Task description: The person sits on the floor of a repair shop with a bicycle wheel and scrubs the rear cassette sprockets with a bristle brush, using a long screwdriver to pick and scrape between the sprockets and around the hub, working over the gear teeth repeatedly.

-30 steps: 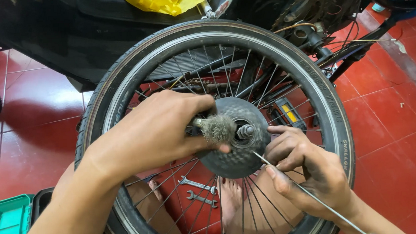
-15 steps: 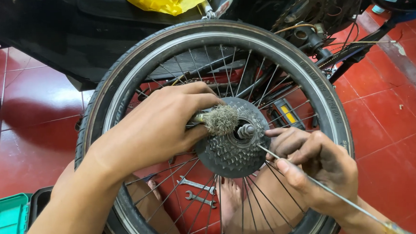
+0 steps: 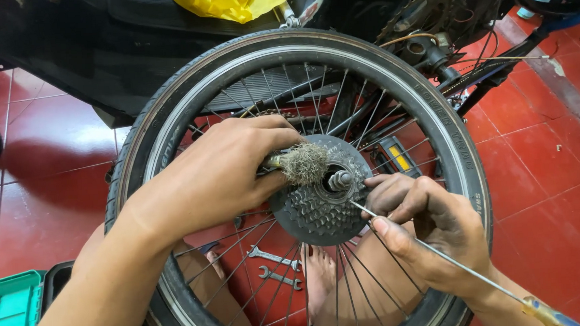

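A spoked bicycle wheel with a black tyre stands in front of me, its dark sprocket cluster facing me around the axle end. My left hand grips a small brush with a dirty, frayed bristle head pressed on the cluster's upper left. My right hand holds a long thin metal rod with a yellow and blue handle, its tip at the hub beside the axle.
Two small spanners lie on the red tiled floor behind the spokes, near my bare foot. A green box sits at the lower left. A black bicycle frame with a chainring and a yellow cloth are behind the wheel.
The brush in my left hand has shifted slightly left and up over the sprockets. My right hand with the rod has eased a little lower and to the right.
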